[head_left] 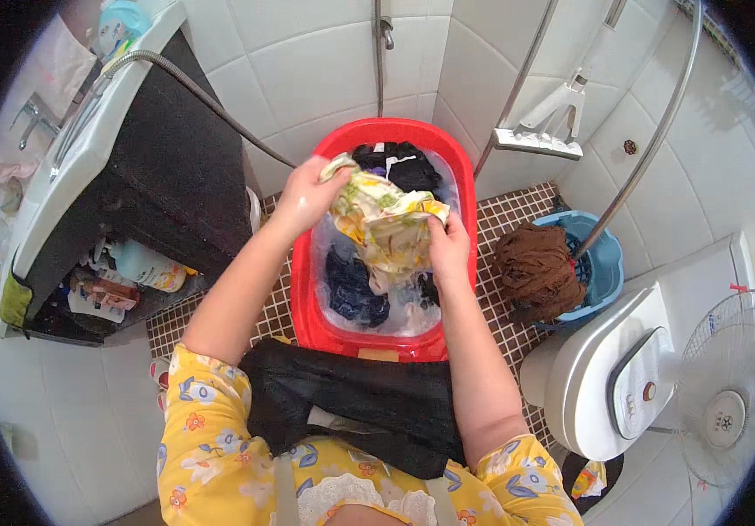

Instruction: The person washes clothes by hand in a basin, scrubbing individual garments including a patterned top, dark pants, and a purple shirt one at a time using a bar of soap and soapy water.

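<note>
Head view: left hand (pixel 311 195) has fingers clamped on the upper left edge of a wet-looking cream fabric piece with green and yellow print (pixel 386 219); right hand (pixel 449 250) pinches the same piece at its right edge, thumb and fingers closed on it; the fabric spans between both hands, sagging in the middle, and hangs above a red plastic oval tub (pixel 301 307); can't tell if its lower end touches the cloudy whitish water (pixel 408 320) below; in that water, a dark navy garment (pixel 353 289) lies near side left, and a black garment with white patches (pixel 414 171) bunches at the far end; tub sits on a brown small-tiled floor (pixel 276 302), near the person's knees; black fabric (pixel 360 381) covers the lap, just beside the tub's near rim; right of the tub, a brown string mop head (pixel 535 272) rests against a light blue plastic bucket (pixel 609 263); nearer on the right, a white toilet (pixel 574 394) with its lid down, beside a round caged fan (pixel 728 416).
</note>
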Demonstrator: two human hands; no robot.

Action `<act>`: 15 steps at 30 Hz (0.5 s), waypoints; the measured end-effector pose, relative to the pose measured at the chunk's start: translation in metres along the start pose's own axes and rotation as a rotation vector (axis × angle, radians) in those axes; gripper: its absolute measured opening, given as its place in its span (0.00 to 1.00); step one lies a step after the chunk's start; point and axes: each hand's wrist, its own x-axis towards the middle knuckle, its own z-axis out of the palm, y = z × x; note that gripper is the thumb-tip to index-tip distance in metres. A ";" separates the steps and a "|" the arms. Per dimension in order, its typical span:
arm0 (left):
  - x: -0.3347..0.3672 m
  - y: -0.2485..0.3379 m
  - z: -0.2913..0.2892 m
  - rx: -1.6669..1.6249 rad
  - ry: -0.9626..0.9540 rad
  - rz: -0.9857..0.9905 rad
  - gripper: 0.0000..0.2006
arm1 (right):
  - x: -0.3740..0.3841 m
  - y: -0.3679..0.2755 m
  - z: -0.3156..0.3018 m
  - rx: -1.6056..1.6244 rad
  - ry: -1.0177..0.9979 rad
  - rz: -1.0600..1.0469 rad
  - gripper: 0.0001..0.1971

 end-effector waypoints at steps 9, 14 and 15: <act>-0.032 -0.101 0.046 -0.666 -0.096 -0.453 0.18 | 0.009 0.016 -0.015 -0.074 0.184 0.092 0.05; -0.042 -0.070 0.042 -1.180 -0.334 -0.818 0.19 | 0.020 0.022 -0.029 0.086 0.236 0.075 0.07; -0.047 -0.069 0.037 -1.179 -0.302 -0.794 0.20 | 0.018 0.019 -0.023 0.087 0.273 0.117 0.06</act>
